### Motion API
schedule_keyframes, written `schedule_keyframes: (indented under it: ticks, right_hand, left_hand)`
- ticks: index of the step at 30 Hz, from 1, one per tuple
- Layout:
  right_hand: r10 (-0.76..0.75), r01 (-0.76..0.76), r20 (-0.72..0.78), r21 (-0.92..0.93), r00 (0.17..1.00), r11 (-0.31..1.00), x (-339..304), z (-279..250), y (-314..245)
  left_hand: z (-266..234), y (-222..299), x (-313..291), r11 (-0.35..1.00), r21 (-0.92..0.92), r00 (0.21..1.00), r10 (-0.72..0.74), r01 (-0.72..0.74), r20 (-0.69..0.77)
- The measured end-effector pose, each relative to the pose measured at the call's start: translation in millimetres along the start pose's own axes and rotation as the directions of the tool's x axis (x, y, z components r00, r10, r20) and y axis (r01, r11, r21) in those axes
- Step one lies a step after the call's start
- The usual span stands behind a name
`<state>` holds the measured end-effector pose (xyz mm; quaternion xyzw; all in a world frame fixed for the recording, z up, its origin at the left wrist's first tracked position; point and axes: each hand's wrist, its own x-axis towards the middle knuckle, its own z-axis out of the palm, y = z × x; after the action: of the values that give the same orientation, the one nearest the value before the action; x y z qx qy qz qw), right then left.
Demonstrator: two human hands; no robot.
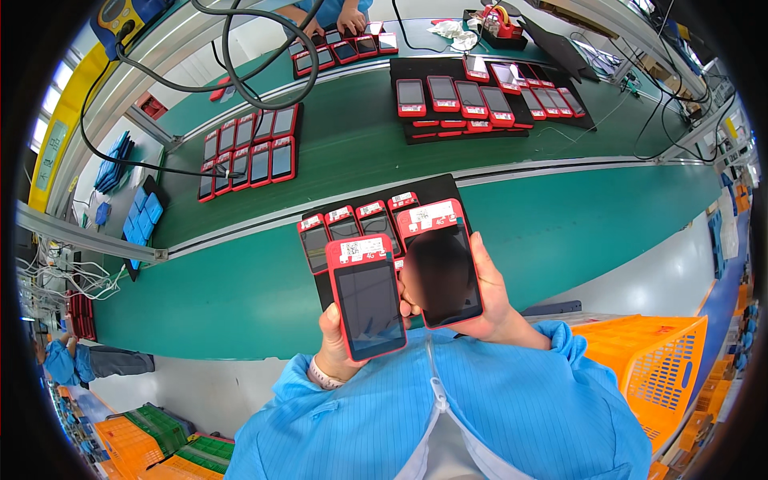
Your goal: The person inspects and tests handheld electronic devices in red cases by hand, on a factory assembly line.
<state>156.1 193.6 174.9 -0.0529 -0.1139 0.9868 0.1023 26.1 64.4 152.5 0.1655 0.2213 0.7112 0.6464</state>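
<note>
My left hand (334, 349) is closed round a red handheld terminal (369, 302) with a dark screen and a white label across its top. In my right hand (494, 298) is a second red handheld terminal (445, 274), its dark screen facing up at me and its label at the top. The two devices are held side by side, tilted, above the near edge of the bench. Just beyond them, several more red terminals (342, 225) lie in a row on a black mat (432, 190), partly hidden by the ones in my hands.
On the green bench (584, 232), red terminals (250, 154) stand grouped at far left, with others on black foam (412, 133) at far right. Across the bench, another person's hands (350, 20) touch more devices. Black cables (228, 48) hang overhead; an orange crate (652, 360) stands right.
</note>
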Motion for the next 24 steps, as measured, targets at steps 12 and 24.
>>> schedule_keyframes:
  ticks: [12, 24]
  right_hand:
    - [-0.029, 0.032, -0.074, 0.039, 0.997, 0.999, 16, -36, 9]
    - [-0.250, -0.085, -0.614, -0.463, 0.749, 0.882, 1, -155, -7]
  left_hand:
    - [-32, -11, 2, 0.991, -0.130, 0.986, -0.044, 0.023, -0.159]
    - [-117, -7, -65, 0.997, 0.062, 0.738, 0.070, -0.037, -0.672]
